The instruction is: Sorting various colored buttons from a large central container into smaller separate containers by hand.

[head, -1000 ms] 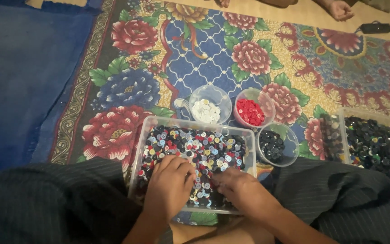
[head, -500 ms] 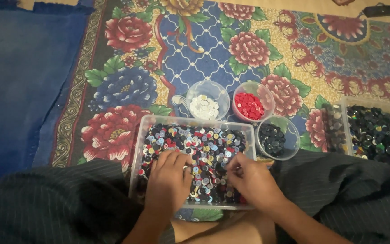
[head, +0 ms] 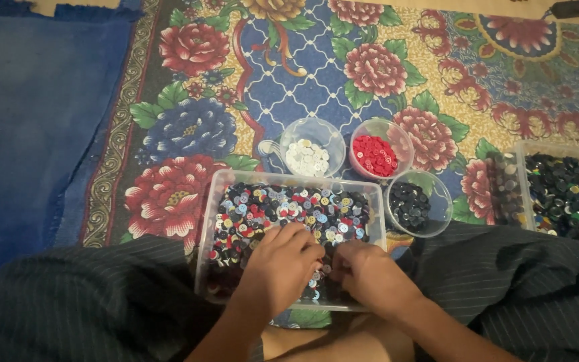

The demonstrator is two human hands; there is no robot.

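Two hands work inside a clear rectangular tray of mixed buttons: the left hand and right hand lie side by side, fingers curled down into the heap and touching it, though whether they pinch any single button cannot be told. The buttons are small, round, many-coloured, packed across the tray. Just beyond the fingertips stand three clear round bowls: white buttons, red buttons, and dark buttons to the right. Farther right sits another clear tray of dark buttons. Everything rests on a floral carpet, with blue cloth well to the left.
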